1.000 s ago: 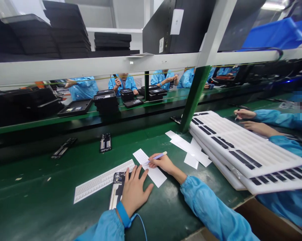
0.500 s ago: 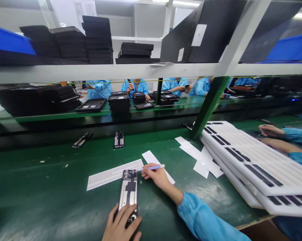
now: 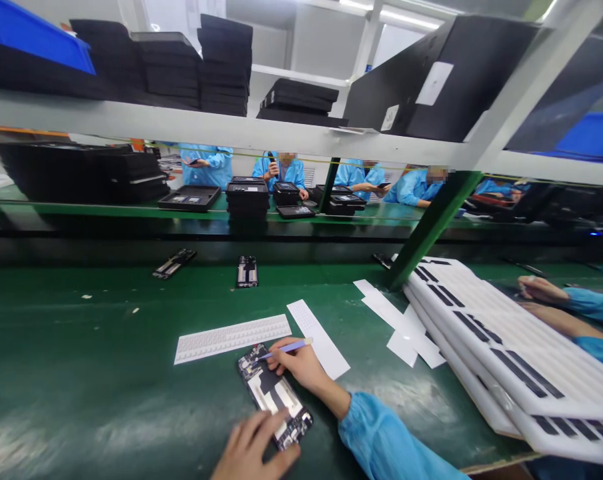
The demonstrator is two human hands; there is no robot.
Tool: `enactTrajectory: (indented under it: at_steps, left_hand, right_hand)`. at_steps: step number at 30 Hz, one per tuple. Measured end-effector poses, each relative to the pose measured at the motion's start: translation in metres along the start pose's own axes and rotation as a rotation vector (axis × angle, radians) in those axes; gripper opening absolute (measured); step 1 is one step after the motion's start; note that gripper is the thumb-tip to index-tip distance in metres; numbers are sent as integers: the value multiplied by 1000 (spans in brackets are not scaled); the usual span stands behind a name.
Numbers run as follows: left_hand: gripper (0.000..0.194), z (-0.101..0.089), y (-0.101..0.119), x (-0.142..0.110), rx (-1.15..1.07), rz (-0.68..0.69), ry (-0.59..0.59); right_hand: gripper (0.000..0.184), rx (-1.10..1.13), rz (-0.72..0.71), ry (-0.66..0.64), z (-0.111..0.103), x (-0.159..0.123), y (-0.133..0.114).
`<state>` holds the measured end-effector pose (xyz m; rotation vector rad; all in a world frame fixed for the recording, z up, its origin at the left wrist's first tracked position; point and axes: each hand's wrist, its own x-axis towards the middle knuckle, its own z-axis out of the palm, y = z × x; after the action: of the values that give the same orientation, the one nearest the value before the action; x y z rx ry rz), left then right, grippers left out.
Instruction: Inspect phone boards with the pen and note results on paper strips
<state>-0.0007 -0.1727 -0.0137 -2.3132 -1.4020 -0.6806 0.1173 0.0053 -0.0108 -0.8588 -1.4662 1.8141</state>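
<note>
Toward the near edge of the desk (image 3: 106, 407), the left hand (image 3: 255, 445), loosely spread, rests on the opened phone's (image 3: 270, 388) near end, presumably steadying it, while the right hand (image 3: 297, 367) pinches a purple tool (image 3: 292, 346) pen-fashion over its far end, probably for fine control.

Smooth plastic-looking tool (image 3: 296, 345), glossy tabletop (image 3: 106, 393)

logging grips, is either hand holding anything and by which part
The right hand holds the purple tool toward its tip. The left hand touches the near end of the open phone; whether it grips is unclear.
</note>
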Motion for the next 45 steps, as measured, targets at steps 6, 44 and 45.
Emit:
enactTrajectory:
  at_steps: [6,44,45]
  left_hand:
    - [53,-13,-75,3,-99,-516,-115]
    - [37,2,-98,24,-225,-260,-335]
    - [37,1,-98,24,-211,-243,-327]
  right_hand:
    - [31,-44,43,-84,3,-6,-2]
    - [38,-86,138,-44,3,-9,-1]
    - [37,-95,134,-42,4,-10,0]
